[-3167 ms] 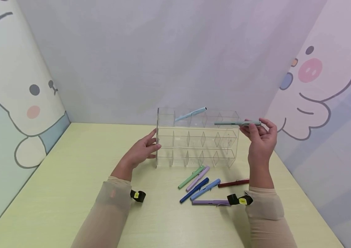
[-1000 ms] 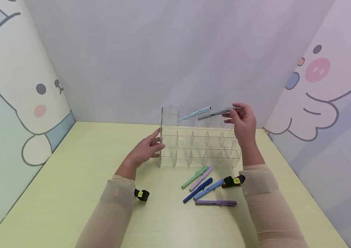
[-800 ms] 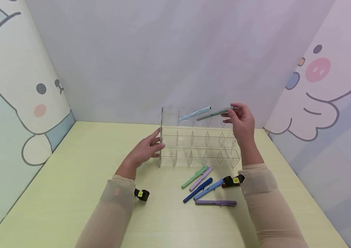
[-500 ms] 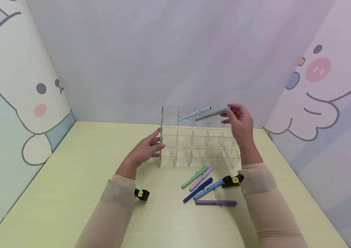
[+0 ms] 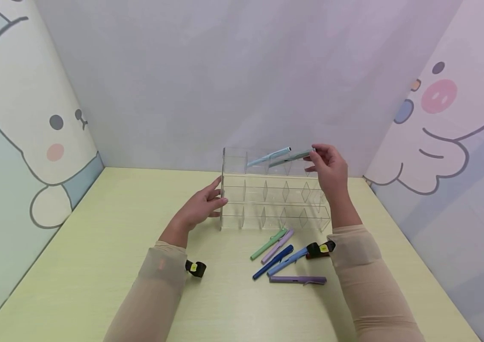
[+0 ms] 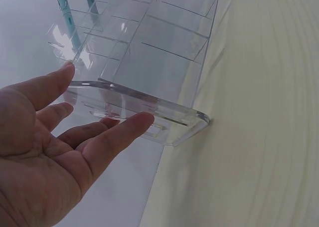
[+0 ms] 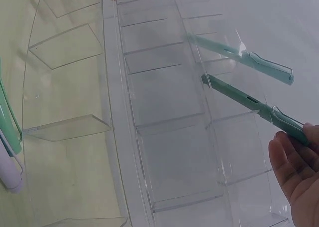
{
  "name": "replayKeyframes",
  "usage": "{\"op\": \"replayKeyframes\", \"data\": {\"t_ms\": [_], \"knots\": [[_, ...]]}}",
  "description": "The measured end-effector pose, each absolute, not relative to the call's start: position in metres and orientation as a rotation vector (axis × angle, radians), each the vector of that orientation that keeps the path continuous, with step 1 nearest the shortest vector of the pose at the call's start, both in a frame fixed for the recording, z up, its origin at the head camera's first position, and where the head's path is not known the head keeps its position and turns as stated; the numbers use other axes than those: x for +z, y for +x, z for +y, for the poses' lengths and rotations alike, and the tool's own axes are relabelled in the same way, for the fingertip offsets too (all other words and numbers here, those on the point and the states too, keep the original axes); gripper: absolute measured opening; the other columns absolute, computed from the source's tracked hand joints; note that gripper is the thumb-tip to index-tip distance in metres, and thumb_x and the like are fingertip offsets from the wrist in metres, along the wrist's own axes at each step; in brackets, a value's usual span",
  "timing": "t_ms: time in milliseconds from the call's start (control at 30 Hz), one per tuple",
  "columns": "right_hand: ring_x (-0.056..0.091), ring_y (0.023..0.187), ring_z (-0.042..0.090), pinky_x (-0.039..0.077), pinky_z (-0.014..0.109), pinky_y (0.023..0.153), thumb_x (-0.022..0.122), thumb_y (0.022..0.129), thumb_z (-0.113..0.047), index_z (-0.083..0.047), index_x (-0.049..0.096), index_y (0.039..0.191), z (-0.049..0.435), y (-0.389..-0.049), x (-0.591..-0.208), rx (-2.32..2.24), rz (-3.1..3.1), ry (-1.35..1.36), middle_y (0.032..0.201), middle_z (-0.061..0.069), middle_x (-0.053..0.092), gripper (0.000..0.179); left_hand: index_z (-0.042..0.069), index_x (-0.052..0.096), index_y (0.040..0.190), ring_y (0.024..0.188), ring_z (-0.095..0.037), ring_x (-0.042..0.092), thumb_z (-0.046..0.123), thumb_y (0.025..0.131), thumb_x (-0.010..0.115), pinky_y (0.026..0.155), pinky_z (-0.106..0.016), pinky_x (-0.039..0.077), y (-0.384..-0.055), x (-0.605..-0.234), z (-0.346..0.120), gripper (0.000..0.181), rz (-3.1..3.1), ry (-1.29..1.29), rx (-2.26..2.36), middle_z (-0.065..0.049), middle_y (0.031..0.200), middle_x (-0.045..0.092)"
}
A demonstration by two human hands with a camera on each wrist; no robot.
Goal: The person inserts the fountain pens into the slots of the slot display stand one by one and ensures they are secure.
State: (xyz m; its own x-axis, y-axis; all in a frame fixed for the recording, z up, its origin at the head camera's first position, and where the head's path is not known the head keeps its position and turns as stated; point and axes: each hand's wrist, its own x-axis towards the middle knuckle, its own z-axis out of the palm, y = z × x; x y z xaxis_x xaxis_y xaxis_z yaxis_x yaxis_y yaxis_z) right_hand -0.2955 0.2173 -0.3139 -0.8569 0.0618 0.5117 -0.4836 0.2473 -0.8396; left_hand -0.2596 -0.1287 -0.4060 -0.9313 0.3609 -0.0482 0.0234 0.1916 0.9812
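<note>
A clear tiered acrylic pen rack [image 5: 276, 194] with divided compartments stands on the table. My left hand [image 5: 201, 204] rests against its left end panel, fingers fairly straight and spread in the left wrist view. With thumb and fingertips, my right hand [image 5: 332, 166] pinches a grey-green pen [image 5: 289, 159] by its clip end. That pen slants down leftward, its far end within the rack's top row. Beside it on the left, a light blue pen [image 5: 268, 156] leans in a top-row compartment. The right wrist view shows the held pen [image 7: 244, 100] alongside the light blue pen [image 7: 244, 57].
Before the rack lie a green pen [image 5: 269, 244], a light purple pen [image 5: 278, 247], a dark blue pen [image 5: 273, 262], a blue pen [image 5: 288, 262] and a purple pen [image 5: 297, 280]. A dark red pen [image 5: 315, 256] is mostly hidden by the right wrist strap. Printed curtains surround the table.
My right hand has carried the grey-green pen leftward to the top row and tilted it; over the last second it slid slightly further left and down. The left hand stays at the rack's end.
</note>
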Motion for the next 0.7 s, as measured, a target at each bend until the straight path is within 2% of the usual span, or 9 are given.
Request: {"op": "replayKeyframes", "data": {"t_ms": [300,467,700], "knots": [[0.068,0.095,0.017,0.059,0.021,0.066,0.062,0.098,-0.026,-0.006,0.061,0.125,0.2170,-0.3007,-0.3193,1.555,-2.121,0.361,0.108,0.010,0.066,0.034,0.052,0.014,0.152,0.134,-0.026,0.050,0.033,0.099,0.060,0.100,-0.045,0.052,-0.2586,-0.4048,-0.1285,0.072,2.198,0.368,1.799,-0.010,0.161,0.026],[0.067,0.094,0.012,0.059,0.021,0.066,0.061,0.098,-0.027,-0.006,0.061,0.126,0.2162,-0.2986,-0.3178,1.525,-2.140,0.359,0.109,0.011,0.066,0.035,0.050,0.014,0.153,0.134,-0.027,0.050,0.033,0.099,0.060,0.100,-0.045,0.052,-0.2576,-0.4038,-0.1282,0.073,2.199,0.382,1.808,-0.013,0.161,0.025],[0.064,0.088,0.002,0.059,0.022,0.069,0.060,0.099,-0.022,-0.005,0.057,0.131,0.2184,-0.2988,-0.3192,1.518,-2.196,0.343,0.112,0.014,0.065,0.036,0.052,0.014,0.152,0.133,-0.026,0.051,0.034,0.098,0.061,0.100,-0.045,0.052,-0.2561,-0.4034,-0.1291,0.073,2.204,0.355,1.797,-0.010,0.161,0.027]]}}
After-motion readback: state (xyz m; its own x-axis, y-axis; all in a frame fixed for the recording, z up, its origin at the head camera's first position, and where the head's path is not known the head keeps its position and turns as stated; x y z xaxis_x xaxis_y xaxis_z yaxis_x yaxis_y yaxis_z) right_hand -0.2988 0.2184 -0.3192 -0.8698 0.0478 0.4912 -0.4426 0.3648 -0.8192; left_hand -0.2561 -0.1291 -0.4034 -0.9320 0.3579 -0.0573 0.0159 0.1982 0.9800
